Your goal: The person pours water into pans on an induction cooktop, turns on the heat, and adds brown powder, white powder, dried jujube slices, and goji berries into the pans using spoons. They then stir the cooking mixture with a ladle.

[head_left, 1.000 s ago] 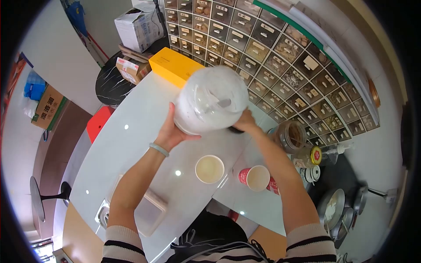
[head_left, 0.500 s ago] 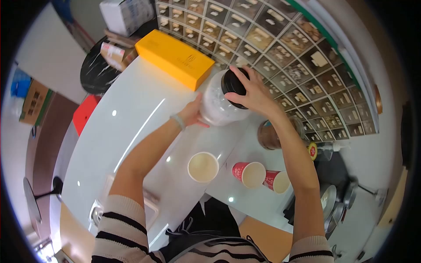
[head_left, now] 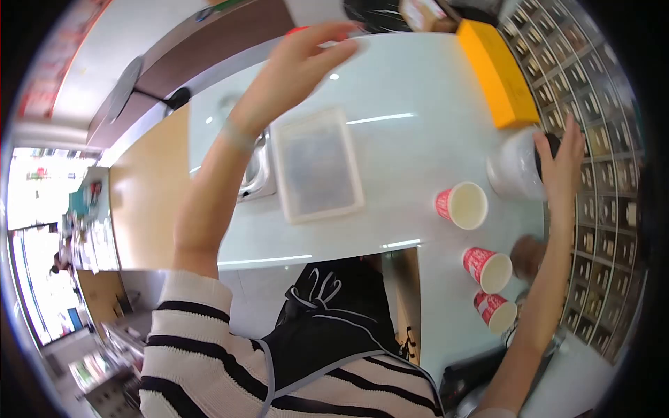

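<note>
A clear, wide jar of white contents [head_left: 513, 167] stands on the pale glossy counter [head_left: 401, 157], just beside the near end of a long yellow box [head_left: 496, 75] and close to a wall of small labelled drawers [head_left: 608, 182]. Its black lid [head_left: 551, 147] is on, and the right hand [head_left: 562, 157] lies over it, thumb and fingers spread apart to either side; how firmly they grip cannot be told. The left hand [head_left: 301, 68], blurred, is raised over the counter well apart from the jar, partly open with fingers loosely extended and the thumb apart, holding nothing visible; a pale bangle [head_left: 240, 136] circles its wrist. Nearest the jar on the person's side is a red-and-white paper cup [head_left: 465, 206] with pale contents. A second paper cup [head_left: 491, 270] and a third paper cup [head_left: 495, 311] stand farther along, close together, near a brown-filled jar [head_left: 529, 256] partly hidden by the right forearm. Toward the left lies a rectangular translucent container [head_left: 318, 167], with a metal tray [head_left: 257, 171] just beside it. The person wears a black apron [head_left: 336, 296] over a striped knit top [head_left: 191, 334].
</note>
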`<move>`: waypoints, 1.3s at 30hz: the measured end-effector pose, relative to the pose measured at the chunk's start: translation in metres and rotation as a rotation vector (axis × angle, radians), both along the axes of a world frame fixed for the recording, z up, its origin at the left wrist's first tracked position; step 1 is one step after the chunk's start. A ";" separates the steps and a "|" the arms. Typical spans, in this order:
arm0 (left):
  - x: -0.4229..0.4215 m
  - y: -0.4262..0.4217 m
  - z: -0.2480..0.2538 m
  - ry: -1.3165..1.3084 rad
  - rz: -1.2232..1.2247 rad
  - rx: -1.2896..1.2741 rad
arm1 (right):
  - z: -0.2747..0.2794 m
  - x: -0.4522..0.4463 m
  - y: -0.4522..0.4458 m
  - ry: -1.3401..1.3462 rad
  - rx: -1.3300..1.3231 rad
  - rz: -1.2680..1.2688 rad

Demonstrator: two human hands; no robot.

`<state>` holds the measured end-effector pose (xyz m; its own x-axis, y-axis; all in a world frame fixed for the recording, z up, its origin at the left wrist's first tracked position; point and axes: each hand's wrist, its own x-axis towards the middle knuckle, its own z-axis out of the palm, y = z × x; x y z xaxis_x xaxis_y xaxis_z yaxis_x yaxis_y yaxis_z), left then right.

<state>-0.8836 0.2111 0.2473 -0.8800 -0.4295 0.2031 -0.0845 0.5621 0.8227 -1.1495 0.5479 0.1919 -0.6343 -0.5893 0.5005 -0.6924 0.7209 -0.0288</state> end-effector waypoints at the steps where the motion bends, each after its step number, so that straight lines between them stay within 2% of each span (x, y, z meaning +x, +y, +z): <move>1: 0.049 -0.008 -0.007 0.046 0.211 -0.046 | 0.006 0.056 -0.031 -0.181 -0.208 0.281; 2: 0.096 -0.015 -0.029 0.094 0.411 -0.094 | 0.010 0.120 -0.060 -0.366 -0.411 0.555; 4: 0.173 -0.018 -0.097 -0.046 0.628 -0.119 | -0.024 0.224 -0.094 -0.360 0.039 0.782; 5: 0.197 -0.011 -0.126 -0.240 0.660 -0.190 | -0.045 0.265 -0.112 -0.387 0.188 0.785; 6: 0.209 -0.009 -0.152 -0.428 0.687 -0.257 | -0.077 0.285 -0.126 -0.347 0.184 0.806; 8: 0.218 -0.014 -0.200 -0.448 0.734 -0.458 | -0.130 0.307 -0.139 -0.224 0.152 0.817; 10: 0.208 -0.026 -0.212 -0.580 0.705 -0.439 | -0.157 0.304 -0.147 -0.032 0.074 0.798; 12: 0.206 -0.044 -0.219 -0.671 0.629 -0.360 | -0.144 0.303 -0.141 -0.041 0.062 0.831; 15: 0.230 -0.051 -0.204 -0.530 0.673 -0.336 | -0.112 0.288 -0.133 0.041 -0.063 0.879; 17: 0.253 -0.060 -0.169 -0.464 0.814 -0.284 | -0.071 0.269 -0.125 -0.094 -0.291 0.770; 19: 0.299 -0.070 -0.149 -0.464 0.940 -0.222 | -0.079 0.248 -0.125 -0.547 -0.772 0.277; 20: 0.321 -0.077 -0.145 -0.472 0.963 -0.203 | -0.078 0.236 -0.140 -0.632 -0.901 0.206; 22: 0.363 -0.086 -0.186 -0.621 0.924 -0.308 | -0.092 0.207 -0.164 -0.855 -1.091 0.067; 24: 0.381 -0.086 -0.222 -0.706 0.882 -0.368 | -0.141 0.175 -0.175 -1.126 -1.218 -0.062; 26: 0.388 -0.072 -0.237 -0.755 0.814 -0.361 | -0.166 0.174 -0.173 -0.914 -1.023 -0.161; 27: 0.389 -0.067 -0.240 -0.731 0.824 -0.318 | -0.170 0.176 -0.165 -0.741 -0.928 -0.133; 28: 0.392 -0.063 -0.247 -0.706 0.805 -0.337 | -0.165 0.183 -0.161 -0.559 -0.836 -0.123; 30: 0.402 -0.061 -0.260 -0.652 0.775 -0.384 | -0.121 0.241 -0.176 -0.089 -0.652 0.057; 31: 0.394 -0.051 -0.243 -0.576 0.784 -0.545 | -0.124 0.246 -0.181 -0.293 -0.501 0.264; 32: 0.384 -0.036 -0.227 -0.429 0.753 -0.549 | -0.130 0.248 -0.189 -0.497 -0.344 0.465; 33: 0.372 -0.016 -0.218 -0.281 0.719 -0.553 | -0.135 0.251 -0.207 -0.462 -0.051 0.563; 34: 0.358 0.012 -0.225 -0.214 0.668 -0.110 | -0.139 0.254 -0.228 -0.424 0.245 0.652; 35: 0.323 0.044 -0.203 -0.144 0.565 0.321 | -0.139 0.258 -0.242 -0.270 0.409 0.612; 36: 0.295 0.059 -0.206 -0.186 0.417 0.588 | -0.139 0.261 -0.254 -0.115 0.570 0.567; 38: 0.236 0.069 -0.211 -0.290 0.292 1.103 | -0.147 0.256 -0.266 0.068 0.618 0.626; 39: 0.211 0.067 -0.214 -0.288 0.323 1.168 | -0.151 0.255 -0.265 0.154 0.646 0.649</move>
<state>-0.6721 0.2780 0.0335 -0.6499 -0.4282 -0.6279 -0.3425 -0.5725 0.7449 -0.8944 0.2827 0.0413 -0.0368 -0.9993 0.0026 -0.9286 0.0351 0.3693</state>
